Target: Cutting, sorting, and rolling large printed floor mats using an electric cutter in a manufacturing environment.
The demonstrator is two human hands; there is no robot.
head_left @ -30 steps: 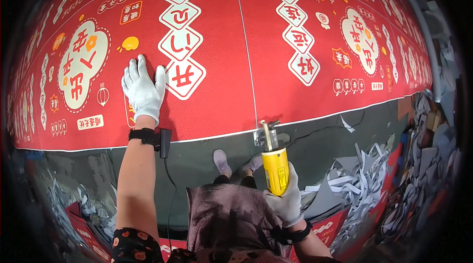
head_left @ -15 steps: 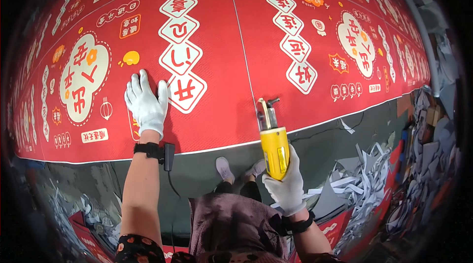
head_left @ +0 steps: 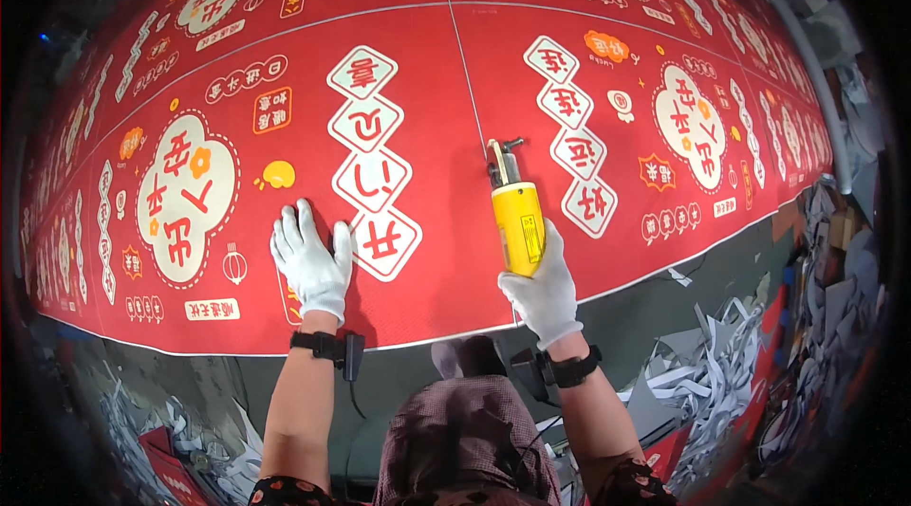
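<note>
My left hand [head_left: 313,264], in a white glove, lies flat on a large red printed sheet [head_left: 436,264], fingers spread, beside a column of white diamond shapes. My right hand [head_left: 543,293], also gloved in white, is wrapped round the rear of a yellow handheld electric cutter [head_left: 518,226]. The cutter's metal head rests on the sheet, pointing away from me, at the thin pale line [head_left: 468,79] between two printed panels. Its blade cannot be made out. Behind the cutter, a narrow slit [head_left: 515,317] shows at the sheet's near edge.
White and grey offcut strips [head_left: 707,364] are heaped at the lower right, with more scraps [head_left: 180,430] at the lower left. A pale pipe or roll [head_left: 807,79] runs along the sheet's right side. The dark floor [head_left: 408,302] shows below the near edge.
The cutter in my right hand has moved away from me along the pale line. My left hand keeps its place on the sheet. The view has shifted, and my body leans closer to the edge.
</note>
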